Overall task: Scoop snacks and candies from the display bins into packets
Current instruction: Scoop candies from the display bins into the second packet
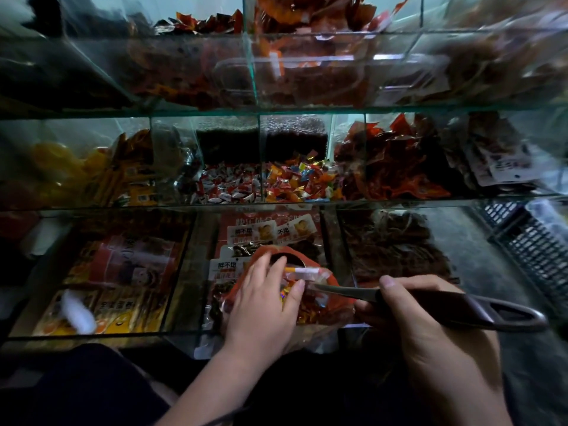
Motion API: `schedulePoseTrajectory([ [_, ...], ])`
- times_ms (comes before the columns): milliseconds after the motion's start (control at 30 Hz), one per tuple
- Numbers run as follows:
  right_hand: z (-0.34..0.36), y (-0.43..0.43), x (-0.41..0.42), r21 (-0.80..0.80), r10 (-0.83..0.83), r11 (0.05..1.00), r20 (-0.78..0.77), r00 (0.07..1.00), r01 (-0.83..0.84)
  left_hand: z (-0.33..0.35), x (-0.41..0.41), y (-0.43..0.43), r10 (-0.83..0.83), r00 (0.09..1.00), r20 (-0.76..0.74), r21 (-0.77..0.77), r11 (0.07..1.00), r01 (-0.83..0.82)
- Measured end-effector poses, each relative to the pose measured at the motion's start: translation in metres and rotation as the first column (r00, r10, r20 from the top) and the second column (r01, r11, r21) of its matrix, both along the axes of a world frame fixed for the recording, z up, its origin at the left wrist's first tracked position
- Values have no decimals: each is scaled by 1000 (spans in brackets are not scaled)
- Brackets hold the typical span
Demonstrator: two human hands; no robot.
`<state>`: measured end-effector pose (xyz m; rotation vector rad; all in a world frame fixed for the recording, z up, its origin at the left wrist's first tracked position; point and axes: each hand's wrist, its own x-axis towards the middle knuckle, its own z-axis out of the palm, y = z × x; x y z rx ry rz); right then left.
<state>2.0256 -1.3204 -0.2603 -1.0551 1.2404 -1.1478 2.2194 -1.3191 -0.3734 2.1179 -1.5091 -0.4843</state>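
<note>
My left hand (pixel 264 299) holds open an orange plastic packet (pixel 325 302) over the front edge of the lower glass bin; wrapped candies show inside the packet. My right hand (pixel 430 321) grips the dark handle of a scoop (pixel 455 307), whose thin front end points into the packet's mouth. A white and yellow wrapped candy (pixel 302 273) lies at the packet's opening. Behind, on the middle shelf, sit a bin of red and white candies (pixel 227 186) and a bin of mixed colourful candies (pixel 301 179).
Glass display bins (pixel 215 112) stand in three tiers, filled with red, orange and brown snack packs. The lower tier holds large printed snack bags (pixel 123 272). A dark plastic crate (pixel 534 244) stands at the right. The scene is dim.
</note>
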Motion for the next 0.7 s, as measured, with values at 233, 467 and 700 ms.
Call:
schedulePoseTrajectory([
  [233, 34, 2, 28, 130, 506, 846, 107, 856, -516, 8, -9, 2, 21, 999, -28, -241, 970, -28],
  [467, 53, -9, 21, 161, 334, 924, 96, 938, -346, 43, -1, -21, -14, 1000, 20, -547, 837, 23],
  [700, 55, -48, 33, -98, -50, 993, 211, 976, 72, 76, 21, -124, -104, 987, 121, -517, 842, 153],
])
